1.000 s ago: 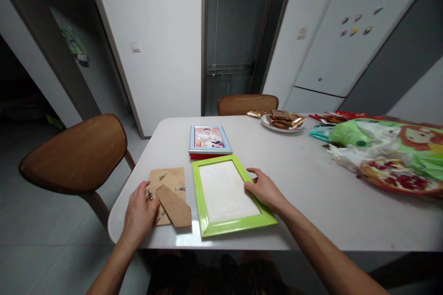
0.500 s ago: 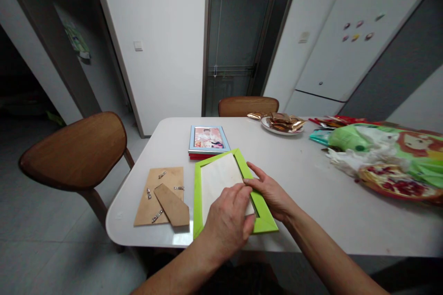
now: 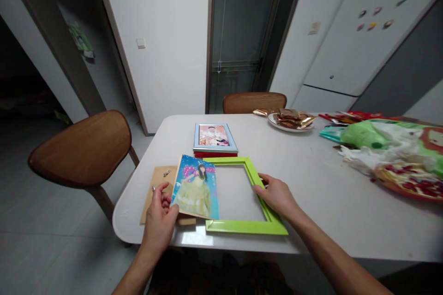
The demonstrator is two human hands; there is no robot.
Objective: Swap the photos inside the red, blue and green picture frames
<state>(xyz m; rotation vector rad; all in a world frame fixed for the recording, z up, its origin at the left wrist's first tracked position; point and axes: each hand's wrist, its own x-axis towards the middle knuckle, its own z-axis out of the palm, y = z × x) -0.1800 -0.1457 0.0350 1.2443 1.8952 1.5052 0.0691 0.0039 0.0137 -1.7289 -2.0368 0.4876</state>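
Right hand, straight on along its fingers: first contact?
The green frame's right side, already at the right hand's fingers. Past that, across the opening, probably the photo; heights are hard to judge from this view.

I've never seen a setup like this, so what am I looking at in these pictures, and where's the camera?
There is no machine here: these are a person's two bare hands. Every picture comes from one camera worn on the person's head, looking forward and down; the last is now.

The left hand holds a photo of a figure in a pale dress by its left edge. The right hand holds the right side of a green frame, whose left side the photo covers.

On the white table, a brown board lies partly under the photo. Beyond the green frame, a light blue frame rests on something red. Farther right is a plate of shiny packets.
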